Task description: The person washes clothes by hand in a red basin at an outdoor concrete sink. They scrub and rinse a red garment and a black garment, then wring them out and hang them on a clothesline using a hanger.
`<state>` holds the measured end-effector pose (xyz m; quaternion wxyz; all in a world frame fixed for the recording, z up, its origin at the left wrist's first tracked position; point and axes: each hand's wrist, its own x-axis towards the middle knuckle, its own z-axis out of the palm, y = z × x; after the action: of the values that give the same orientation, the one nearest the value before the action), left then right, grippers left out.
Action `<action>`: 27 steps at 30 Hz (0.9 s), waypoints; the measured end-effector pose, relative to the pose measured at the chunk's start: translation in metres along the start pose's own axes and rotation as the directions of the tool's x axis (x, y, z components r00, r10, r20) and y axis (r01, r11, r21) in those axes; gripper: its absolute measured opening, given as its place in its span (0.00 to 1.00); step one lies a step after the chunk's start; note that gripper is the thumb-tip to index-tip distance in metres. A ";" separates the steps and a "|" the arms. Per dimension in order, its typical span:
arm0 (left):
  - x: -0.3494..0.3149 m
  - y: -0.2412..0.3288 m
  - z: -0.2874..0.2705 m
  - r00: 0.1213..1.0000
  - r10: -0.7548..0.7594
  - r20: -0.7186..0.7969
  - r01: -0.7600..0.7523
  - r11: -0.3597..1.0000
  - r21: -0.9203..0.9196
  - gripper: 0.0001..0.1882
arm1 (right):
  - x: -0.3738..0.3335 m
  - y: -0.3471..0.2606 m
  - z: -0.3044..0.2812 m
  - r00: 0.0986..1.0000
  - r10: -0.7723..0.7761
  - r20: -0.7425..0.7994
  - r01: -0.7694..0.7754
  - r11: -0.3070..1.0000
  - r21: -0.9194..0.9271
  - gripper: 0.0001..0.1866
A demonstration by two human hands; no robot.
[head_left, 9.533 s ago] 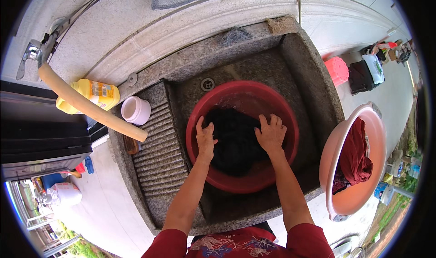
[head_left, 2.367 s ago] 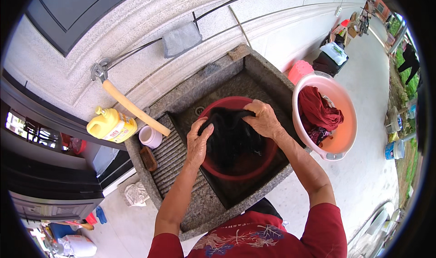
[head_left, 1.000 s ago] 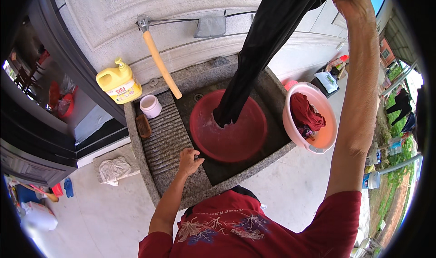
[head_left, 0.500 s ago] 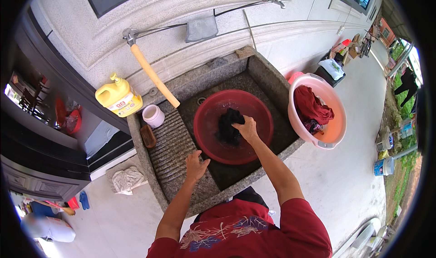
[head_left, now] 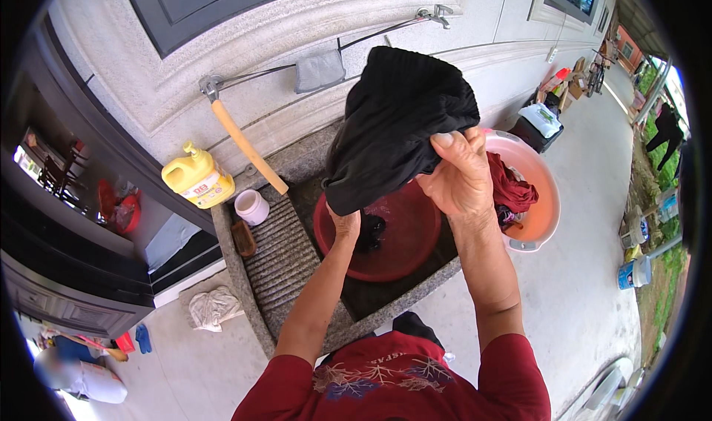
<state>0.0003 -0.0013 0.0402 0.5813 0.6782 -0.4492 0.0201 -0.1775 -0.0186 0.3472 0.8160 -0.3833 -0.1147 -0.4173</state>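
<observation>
Black garment [head_left: 400,117] held above red basin [head_left: 408,239] — dark fabric [head_left: 371,233] inside.

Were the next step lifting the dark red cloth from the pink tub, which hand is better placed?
Probably the right hand: it is nearer the pink tub and its dark red cloth, though it grips the black garment. The left hand, partly hidden by that garment, is farther across.
</observation>
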 end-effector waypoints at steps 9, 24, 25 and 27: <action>0.083 0.153 -0.054 0.909 -0.375 0.184 0.237 0.101 -0.966 0.08 | -0.049 0.006 -0.142 0.790 0.188 -0.584 -0.598 0.021 -0.801 0.38; -0.056 0.039 -0.016 0.791 -0.261 0.554 0.053 0.930 0.363 0.28 | -0.108 0.150 -0.203 0.672 0.726 -0.147 -0.255 0.040 -0.966 0.56; -0.038 0.044 -0.023 0.773 -0.237 0.589 0.039 0.943 0.329 0.33 | -0.096 0.146 -0.198 0.708 0.700 -0.090 -0.240 0.119 -0.964 0.55; 0.001 0.078 -0.050 0.843 -0.205 0.498 0.097 0.967 0.235 0.39 | -0.055 0.129 -0.172 0.765 0.639 0.082 -0.079 0.220 -0.972 0.52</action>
<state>-0.0236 0.0441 0.1168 0.3672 0.7469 -0.5296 -0.1638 -0.1357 -0.0635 0.1343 0.4579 -0.8835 0.0497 -0.0854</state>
